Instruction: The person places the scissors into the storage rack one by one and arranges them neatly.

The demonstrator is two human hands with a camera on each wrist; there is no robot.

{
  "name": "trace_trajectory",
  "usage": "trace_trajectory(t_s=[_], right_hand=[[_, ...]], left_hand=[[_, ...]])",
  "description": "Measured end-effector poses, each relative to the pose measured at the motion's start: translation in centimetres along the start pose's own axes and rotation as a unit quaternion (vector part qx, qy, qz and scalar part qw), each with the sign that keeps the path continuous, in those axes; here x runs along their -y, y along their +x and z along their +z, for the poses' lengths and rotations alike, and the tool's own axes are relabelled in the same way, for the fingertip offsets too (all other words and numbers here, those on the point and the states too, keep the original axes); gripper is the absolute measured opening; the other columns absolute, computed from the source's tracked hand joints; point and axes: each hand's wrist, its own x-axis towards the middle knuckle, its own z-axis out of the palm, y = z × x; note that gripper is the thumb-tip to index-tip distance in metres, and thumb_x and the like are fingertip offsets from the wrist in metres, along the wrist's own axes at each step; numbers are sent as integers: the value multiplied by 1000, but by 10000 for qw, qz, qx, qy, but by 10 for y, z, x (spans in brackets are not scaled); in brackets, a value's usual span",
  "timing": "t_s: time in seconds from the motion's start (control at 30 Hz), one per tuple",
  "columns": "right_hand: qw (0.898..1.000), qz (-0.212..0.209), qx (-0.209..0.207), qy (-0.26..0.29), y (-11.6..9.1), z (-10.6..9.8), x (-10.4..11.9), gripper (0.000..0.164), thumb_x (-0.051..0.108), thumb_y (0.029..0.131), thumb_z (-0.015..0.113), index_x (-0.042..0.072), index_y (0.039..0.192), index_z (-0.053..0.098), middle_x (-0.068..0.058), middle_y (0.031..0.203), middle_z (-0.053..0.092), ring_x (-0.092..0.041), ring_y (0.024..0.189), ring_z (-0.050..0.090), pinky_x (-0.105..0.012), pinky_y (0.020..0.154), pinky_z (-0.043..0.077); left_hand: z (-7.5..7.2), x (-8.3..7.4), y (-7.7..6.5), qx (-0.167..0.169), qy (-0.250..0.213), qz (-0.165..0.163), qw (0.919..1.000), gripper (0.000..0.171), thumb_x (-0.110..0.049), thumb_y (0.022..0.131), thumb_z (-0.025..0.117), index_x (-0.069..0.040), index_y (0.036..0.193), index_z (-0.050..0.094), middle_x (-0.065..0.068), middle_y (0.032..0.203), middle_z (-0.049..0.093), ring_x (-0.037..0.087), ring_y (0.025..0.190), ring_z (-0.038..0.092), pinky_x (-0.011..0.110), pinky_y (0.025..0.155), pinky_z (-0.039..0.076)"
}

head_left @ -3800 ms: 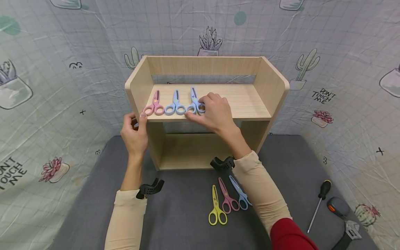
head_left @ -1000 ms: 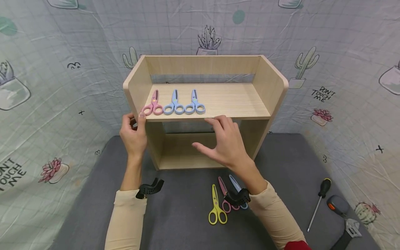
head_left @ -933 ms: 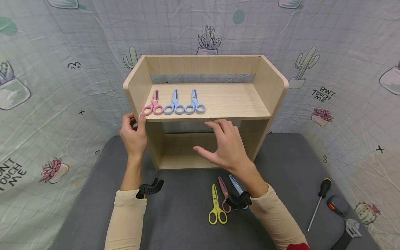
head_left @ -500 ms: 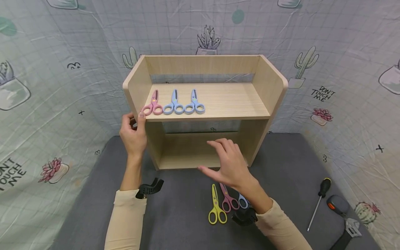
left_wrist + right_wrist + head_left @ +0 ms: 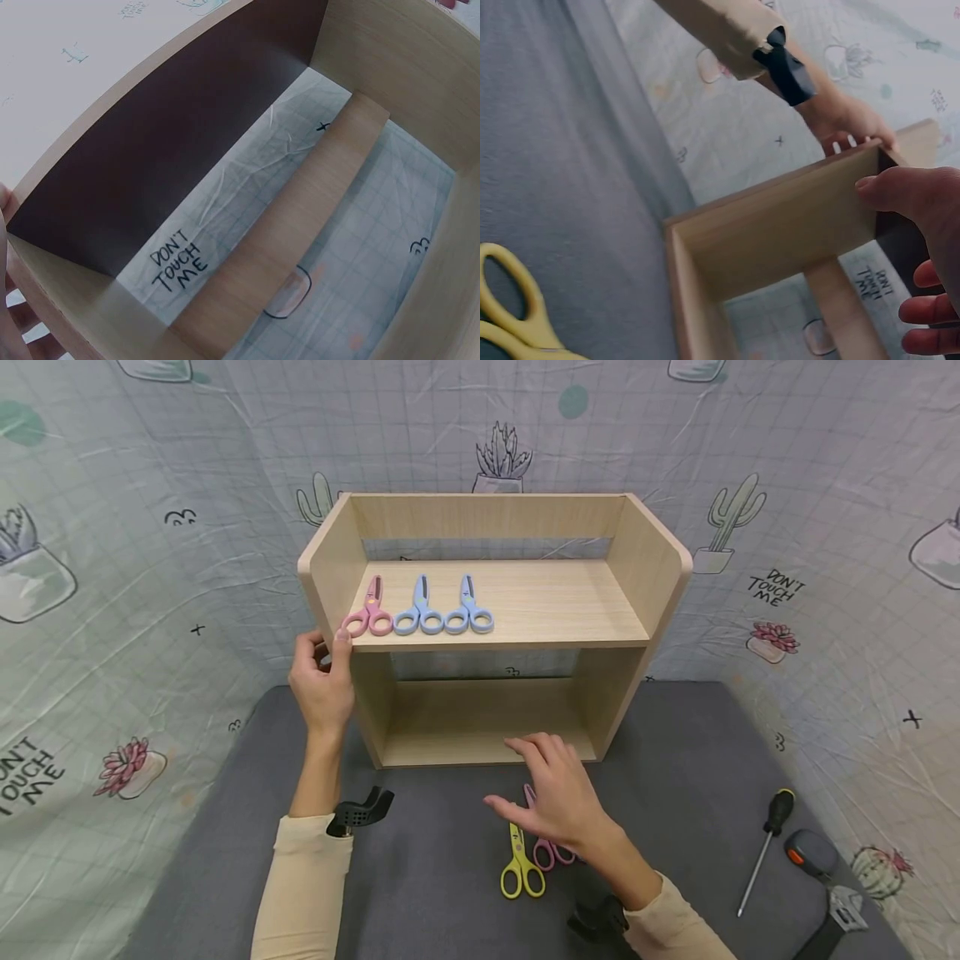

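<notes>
Left grip (image 5: 321, 693) holds the shelf (image 5: 465, 718) in the head view; right grip (image 5: 558, 793), lower centre, gapes empty over pink scissors (image 5: 553, 844), where a careless pinch could knock the yellow scissors (image 5: 517, 853) alongside. Left wrist view: same hold, lower left. Right wrist view: right grip spread, at right, yellow scissors lower left.

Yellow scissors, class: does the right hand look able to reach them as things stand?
Probably yes: the right hand looks empty and open, close to the yellow scissors, which lie mostly uncovered on the grey table; nothing appears to block the way.
</notes>
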Motion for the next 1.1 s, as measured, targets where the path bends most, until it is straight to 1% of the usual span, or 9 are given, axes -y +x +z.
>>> trace_trajectory(t_s=[0.1, 0.2, 0.37, 0.5, 0.67, 0.73, 0.8, 0.93, 1.1], right_hand=[[10000, -47, -46, -39, -8, 4, 0, 72, 58, 76, 77, 9, 126, 62, -5, 111, 61, -24, 101, 57, -41, 85, 47], [10000, -14, -41, -76, -15, 7, 0, 72, 59, 75, 78, 9, 125, 63, -4, 111, 61, -22, 101, 58, -41, 85, 47], [9995, 233, 127, -141, -26, 9, 0, 73, 60, 74, 78, 11, 125, 63, -2, 111, 61, -21, 101, 59, -38, 81, 46], [9987, 371, 270, -236, -36, 13, -1, 74, 62, 73, 78, 11, 125, 63, -2, 111, 61, -21, 102, 59, -38, 80, 47], [9988, 377, 223, -199, -49, 21, -1, 73, 60, 70, 80, 10, 121, 65, -1, 107, 62, -20, 99, 60, -37, 77, 47], [9985, 434, 275, -183, -54, 23, 0, 73, 59, 69, 81, 11, 121, 65, 0, 107, 63, -19, 99, 60, -36, 77, 47], [9974, 534, 425, -222, -60, 26, 1, 73, 60, 69, 81, 12, 122, 65, 1, 106, 63, -19, 100, 60, -37, 79, 48], [9956, 610, 651, -287, -71, 30, 1, 74, 62, 70, 79, 14, 124, 64, 2, 108, 62, -18, 103, 59, -39, 84, 49], [9960, 494, 665, -338, -84, 36, 2, 74, 61, 67, 81, 14, 121, 65, 3, 105, 61, -15, 98, 58, -36, 82, 47]], left_hand=[[-1, -14, -3, 25, -76, 8, 10000, 33, -16, 96, 62, 13, 111, 61, -8, 93, 59, -5, 80, 58, 14, 70, 46], [-1, -23, -5, 17, -61, 10, 10000, 34, -16, 96, 61, 14, 111, 61, -9, 92, 59, -5, 79, 58, 14, 71, 46], [-1, -25, -5, 32, -51, -29, 10000, 35, -18, 96, 61, 13, 112, 61, -12, 92, 59, -4, 80, 59, 14, 71, 47], [-1, -18, -2, 50, -87, -58, 9999, 35, -19, 96, 62, 12, 111, 61, -12, 92, 58, -4, 80, 59, 15, 70, 47], [0, 6, 4, 37, -20, -47, 10000, 34, -22, 95, 63, 8, 111, 63, -12, 93, 58, -1, 81, 61, 15, 69, 47], [0, 11, 6, 53, -9, -16, 10000, 35, -25, 95, 64, 6, 111, 64, -13, 92, 59, 1, 82, 62, 16, 69, 48], [-1, 13, 6, 69, -10, 13, 10000, 37, -28, 95, 65, 5, 110, 64, -14, 92, 60, 2, 83, 63, 16, 69, 48], [0, 11, 6, 24, 6, 12, 10000, 36, -26, 95, 65, 6, 110, 64, -17, 91, 60, 1, 82, 63, 16, 68, 47], [0, 14, 7, 27, -26, -22, 10000, 34, -26, 94, 66, 4, 110, 65, -14, 92, 60, 2, 82, 63, 17, 68, 48]])
